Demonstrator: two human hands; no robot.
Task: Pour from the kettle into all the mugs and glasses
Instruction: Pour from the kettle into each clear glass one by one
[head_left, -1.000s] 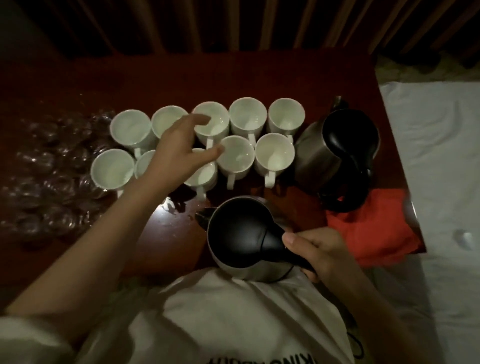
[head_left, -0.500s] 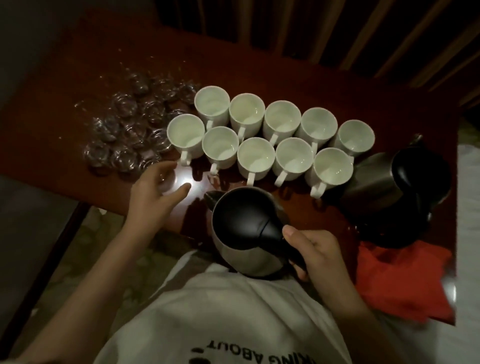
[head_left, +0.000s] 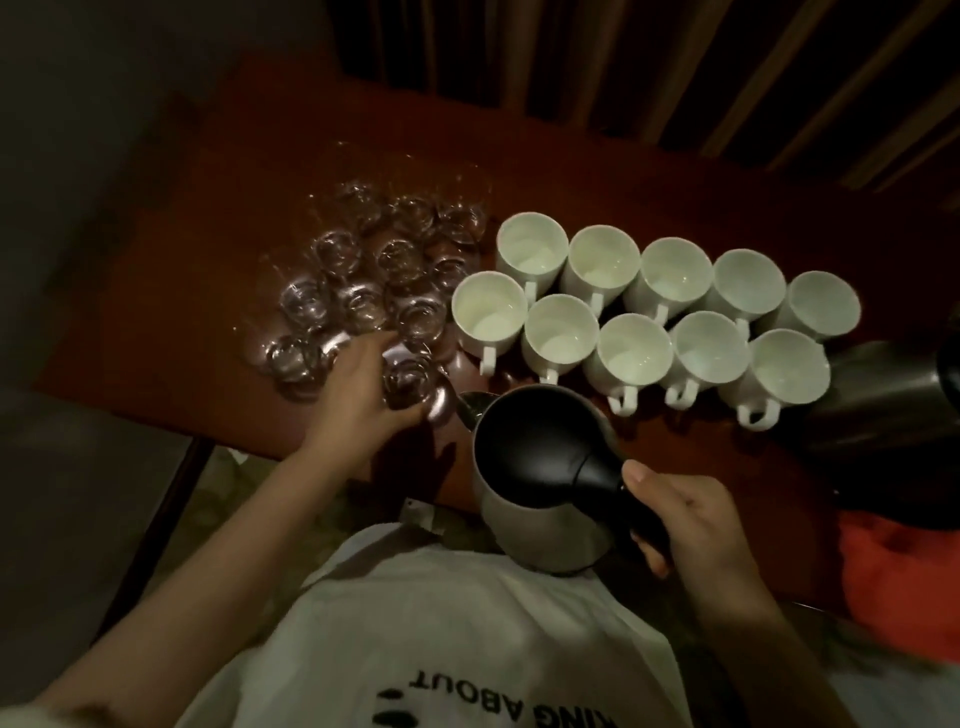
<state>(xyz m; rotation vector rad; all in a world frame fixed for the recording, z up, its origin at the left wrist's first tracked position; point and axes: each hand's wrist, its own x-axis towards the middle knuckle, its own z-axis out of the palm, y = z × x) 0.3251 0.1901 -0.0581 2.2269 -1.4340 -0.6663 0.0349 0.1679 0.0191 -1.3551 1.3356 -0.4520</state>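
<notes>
Left hand (head_left: 363, 400), a second ago over the mugs (head_left: 639, 312), now grips a glass (head_left: 408, 382) near the desk's (head_left: 208, 260) front edge. Right hand (head_left: 691, 519) holds the kettle (head_left: 540, 467) by its handle, spout just beside that glass. Pouring likely shifts from mugs to glasses.

Bare table (head_left: 171, 291) lies open at the left of the frame, beside the packed cluster of glasses (head_left: 363, 280). The white mugs (head_left: 639, 312) stand rim to rim in two rows across the middle, leaving no gap between them. A second kettle (head_left: 893, 400) blocks the right edge. A strip behind the mugs, toward the upper right, is free.
</notes>
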